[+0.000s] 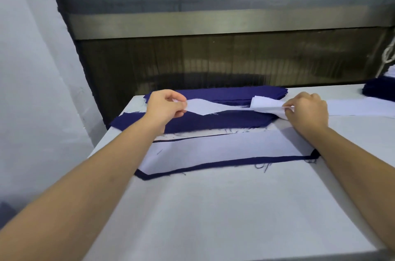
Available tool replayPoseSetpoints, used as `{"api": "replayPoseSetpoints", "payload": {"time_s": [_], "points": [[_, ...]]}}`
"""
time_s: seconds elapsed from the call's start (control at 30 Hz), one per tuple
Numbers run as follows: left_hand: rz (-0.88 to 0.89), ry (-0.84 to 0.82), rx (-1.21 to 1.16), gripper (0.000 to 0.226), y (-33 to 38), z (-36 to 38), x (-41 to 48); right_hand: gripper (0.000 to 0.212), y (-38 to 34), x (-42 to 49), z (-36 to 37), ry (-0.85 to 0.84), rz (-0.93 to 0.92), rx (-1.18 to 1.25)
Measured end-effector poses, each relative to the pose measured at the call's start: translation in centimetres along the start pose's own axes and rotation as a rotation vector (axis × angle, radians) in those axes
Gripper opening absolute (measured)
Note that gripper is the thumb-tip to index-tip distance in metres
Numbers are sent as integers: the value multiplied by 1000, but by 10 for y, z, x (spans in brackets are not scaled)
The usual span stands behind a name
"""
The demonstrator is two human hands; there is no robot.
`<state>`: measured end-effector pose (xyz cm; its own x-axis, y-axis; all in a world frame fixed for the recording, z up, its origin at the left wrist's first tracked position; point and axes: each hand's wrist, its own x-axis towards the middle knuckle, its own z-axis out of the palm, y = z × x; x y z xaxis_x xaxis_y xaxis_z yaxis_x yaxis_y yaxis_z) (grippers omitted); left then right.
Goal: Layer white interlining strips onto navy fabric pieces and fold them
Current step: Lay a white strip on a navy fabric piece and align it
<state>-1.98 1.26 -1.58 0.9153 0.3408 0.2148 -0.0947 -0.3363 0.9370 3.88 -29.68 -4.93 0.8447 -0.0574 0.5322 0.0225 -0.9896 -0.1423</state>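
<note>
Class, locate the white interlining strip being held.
In the head view's centre, the white interlining strip stretches between the left hand and right hand, above the navy fabric pile.

Left grip (165, 106) pinches the left end of a white interlining strip (205, 107); right grip (307, 109) pinches its right end, where the strip is twisted and doubled over. Strip spans between both, over a navy fabric pile (213, 121). Second navy stack (224, 92) lies just behind it. Nearer the person, a flat navy piece (213, 164) is covered by white interlining (224, 149), with only its navy border showing along the near edge. More white strips (359, 107) lie right of the right grip, and another navy stack (378, 90) sits at far right. White surface (213, 213) carries everything. Metal bar (213, 23) runs across behind.
</note>
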Motion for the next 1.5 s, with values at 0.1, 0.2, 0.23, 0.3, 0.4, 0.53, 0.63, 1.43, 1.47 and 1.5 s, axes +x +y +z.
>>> {"api": "replayPoseSetpoints", "payload": {"time_s": [0.1, 0.2, 0.23, 0.3, 0.4, 0.53, 0.63, 1.43, 1.47, 1.5], "points": [[-44, -11, 54, 17, -7, -24, -5, 27, 2, -2, -5, -14, 16, -12], [-56, -45, 79, 23, -13, -46, -11, 25, 4, -4, -9, -56, 40, 21], [-55, -47, 87, 25, -15, -53, -12, 24, 4, -5, -10, -67, 56, 49], [-52, -64, 90, 26, -17, -65, -16, 22, 4, -8, -12, -82, 83, 95], [-63, -82, 90, 28, -20, -78, -20, 17, 5, -11, -14, -92, 94, 154], [-83, -103, 23, 33, -24, -93, -27, 9, 6, -16, -18, -106, 118, 389], [-79, -135, -25, 35, -28, -101, -33, 15, 9, -23, -20, -162, 194, 674], [140, -282, 323, 26, -49, -110, -44, 34, 28, -28, -32, -345, 70, 905], [152, -300, 343, 27, -48, -111, -44, 32, 28, -28, -33, -355, 65, 891], [160, -322, 364, 28, -48, -112, -45, 30, 29, -29, -34, -371, 60, 878]]}}
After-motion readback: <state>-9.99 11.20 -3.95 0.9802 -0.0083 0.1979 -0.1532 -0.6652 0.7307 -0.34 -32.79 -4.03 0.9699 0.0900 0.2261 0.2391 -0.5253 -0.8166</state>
